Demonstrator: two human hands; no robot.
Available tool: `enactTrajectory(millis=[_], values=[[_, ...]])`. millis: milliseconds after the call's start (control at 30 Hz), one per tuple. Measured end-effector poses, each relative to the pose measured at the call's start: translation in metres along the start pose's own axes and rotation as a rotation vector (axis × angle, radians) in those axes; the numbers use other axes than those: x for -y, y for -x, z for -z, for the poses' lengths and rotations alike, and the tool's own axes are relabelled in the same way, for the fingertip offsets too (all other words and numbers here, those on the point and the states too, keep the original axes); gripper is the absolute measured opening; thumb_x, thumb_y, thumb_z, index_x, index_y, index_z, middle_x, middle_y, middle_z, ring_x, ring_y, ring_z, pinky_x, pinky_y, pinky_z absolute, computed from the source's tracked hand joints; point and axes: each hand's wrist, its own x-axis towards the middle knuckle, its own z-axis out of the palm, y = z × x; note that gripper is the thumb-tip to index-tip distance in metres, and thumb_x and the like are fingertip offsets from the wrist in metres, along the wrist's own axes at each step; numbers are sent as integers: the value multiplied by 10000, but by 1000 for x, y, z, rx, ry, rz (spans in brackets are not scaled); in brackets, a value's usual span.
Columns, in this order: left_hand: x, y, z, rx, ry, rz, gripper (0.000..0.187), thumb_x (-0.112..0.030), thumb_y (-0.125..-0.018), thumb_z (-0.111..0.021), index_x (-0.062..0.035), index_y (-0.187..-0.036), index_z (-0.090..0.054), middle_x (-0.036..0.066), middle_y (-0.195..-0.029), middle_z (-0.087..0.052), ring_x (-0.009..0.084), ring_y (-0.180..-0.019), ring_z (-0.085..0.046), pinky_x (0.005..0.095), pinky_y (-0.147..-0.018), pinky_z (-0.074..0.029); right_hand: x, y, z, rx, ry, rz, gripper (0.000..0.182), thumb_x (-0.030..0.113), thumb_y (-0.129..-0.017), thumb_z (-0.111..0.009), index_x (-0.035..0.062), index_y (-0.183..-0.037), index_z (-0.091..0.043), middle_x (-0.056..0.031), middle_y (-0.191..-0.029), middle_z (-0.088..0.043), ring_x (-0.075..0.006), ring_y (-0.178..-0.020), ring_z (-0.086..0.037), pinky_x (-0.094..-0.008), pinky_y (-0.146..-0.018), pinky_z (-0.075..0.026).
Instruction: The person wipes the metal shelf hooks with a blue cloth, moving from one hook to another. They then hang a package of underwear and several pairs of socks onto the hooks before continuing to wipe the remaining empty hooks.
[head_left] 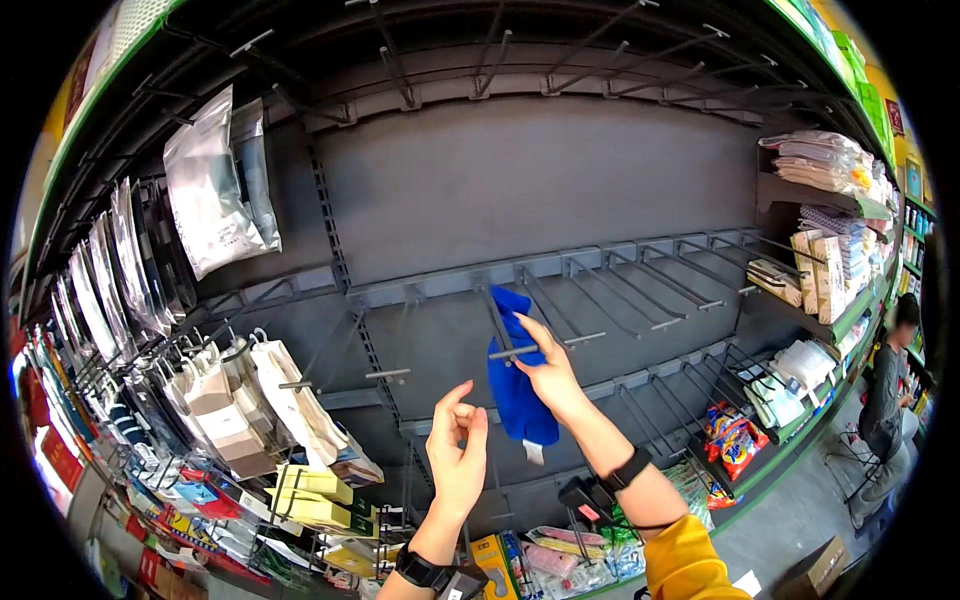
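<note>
A long, narrow blue cloth item (517,405) hangs at a black display hook (502,330) in the middle of the rack, a small white tag at its lower end. My right hand (547,368) is at its upper part, fingers and thumb closed on the cloth's edge beside the hook's tip. To the left and a little lower, my left hand (459,450) is raised with loosely curved fingers apart and nothing in it. Both wrists wear black bands.
Packaged clothes (215,190) and socks (215,400) hang at left. Bare metal hooks (640,280) jut out right of the blue item. Folded goods (825,165) fill shelves at right. A person (888,410) sits in the aisle near a cardboard box (812,572).
</note>
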Motion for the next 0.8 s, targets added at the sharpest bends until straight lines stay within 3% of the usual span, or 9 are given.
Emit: enactTrajectory(millis=[67,100,233,367,467,633,800], values=[[4,0,4,-6,-38,20,318,-39,-873,-545,-24,-1185,-482,-11,-746,-497,41,-658,-461,188,-612,-396,-24,-30,-3,97,297,315,474,68,-786,-606,85,-1242,-482,-123,-1134,-511,-238,-1068,-505,-303,-906,-388],[8,-1,6,12,-56,-24,323,-12,-884,-512,-19,-1202,-456,-15,-766,-469,31,-613,-422,165,-525,-352,-30,-42,-9,55,368,441,507,-73,-699,-515,68,-1186,-522,-174,-1050,-511,-347,-976,-528,-367,-848,-426],[16,-3,15,-12,-91,-16,321,-13,-883,-512,-18,-1199,-460,-13,-767,-474,34,-608,-426,169,-523,-353,-45,-76,-16,81,526,368,469,-77,-699,-467,75,-1138,-526,-199,-1012,-485,-403,-945,-510,-424,-799,-432],[20,-2,20,-15,-115,8,301,-15,-884,-512,-15,-1182,-474,-14,-762,-481,32,-612,-427,170,-523,-360,-34,-78,-22,59,664,362,467,-103,-675,-449,70,-1103,-520,-208,-989,-483,-416,-930,-506,-425,-784,-435],[14,-1,15,8,-132,14,294,-17,-883,-517,-13,-1175,-479,-18,-753,-481,33,-616,-430,170,-525,-366,-39,-77,-17,102,544,394,466,-98,-679,-450,71,-1109,-515,-209,-991,-482,-422,-922,-506,-430,-781,-434],[15,4,8,30,-106,-6,289,-9,-882,-512,-16,-1169,-481,-16,-757,-484,34,-618,-436,168,-527,-372,-20,-43,-9,183,388,366,508,-114,-663,-434,74,-1131,-493,-140,-967,-463,-314,-946,-492,-316,-842,-396],[14,16,2,48,-61,31,294,-11,-881,-514,-20,-1172,-478,-8,-778,-493,33,-636,-447,170,-528,-382,26,-1,-2,267,408,199,407,-37,-751,-502,72,-1144,-508,-110,-999,-491,-252,-970,-498,-304,-857,-384]])
